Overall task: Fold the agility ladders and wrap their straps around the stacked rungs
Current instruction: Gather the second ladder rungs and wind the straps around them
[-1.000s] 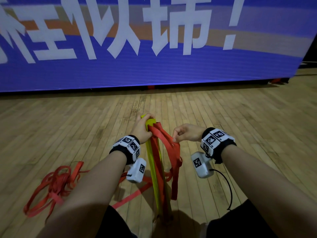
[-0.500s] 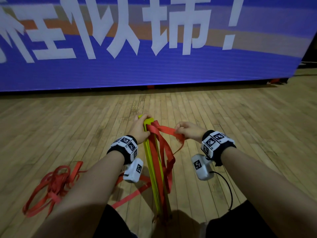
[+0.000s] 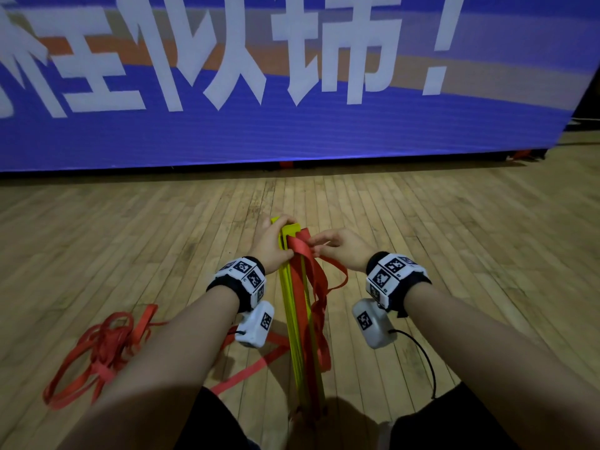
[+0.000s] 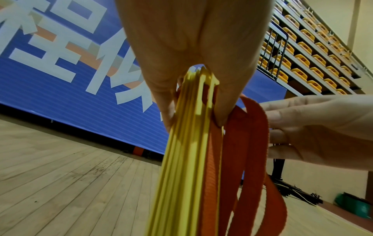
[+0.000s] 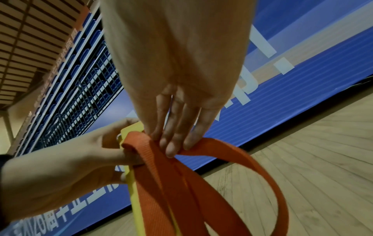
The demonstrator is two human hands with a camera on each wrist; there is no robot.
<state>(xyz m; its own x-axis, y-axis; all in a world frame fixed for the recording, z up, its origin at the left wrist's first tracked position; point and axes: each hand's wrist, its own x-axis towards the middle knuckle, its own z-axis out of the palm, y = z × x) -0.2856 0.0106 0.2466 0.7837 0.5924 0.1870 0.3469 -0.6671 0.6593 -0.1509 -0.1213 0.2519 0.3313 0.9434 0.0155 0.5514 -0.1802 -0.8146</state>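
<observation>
A stack of yellow rungs (image 3: 293, 306) is held upright on its end on the wooden floor (image 3: 454, 241), between the person's knees. The rungs are thin, flat and pressed face to face, with their top ends nearly level. Red straps (image 3: 313, 280) are threaded through the rungs and hang in loose loops on the right side of the stack, reaching roughly halfway down it.

The top of the stack is gripped by the left hand (image 3: 271, 243): in the left wrist view the thumb and fingers (image 4: 161, 89) are seen curled round both faces of the rungs, so this grip is pressed tight on them. Just right of the stack top, a strap loop is touched by the right hand (image 3: 341, 248); in the right wrist view its fingers (image 5: 175, 138) are laid nearly straight along the top of the loop, and whether the thumb is pinching beneath cannot be told.

To the left of the stack, a tangled heap of red strap (image 3: 97, 349) is spread on the floor, and 1 band is run from it toward the foot of the stack. Behind the stack, a blue banner (image 3: 292, 131) with large white characters is stood along the floor's far edge. Tiers of yellow seats (image 4: 302, 52) are seen to the right of the banner.
</observation>
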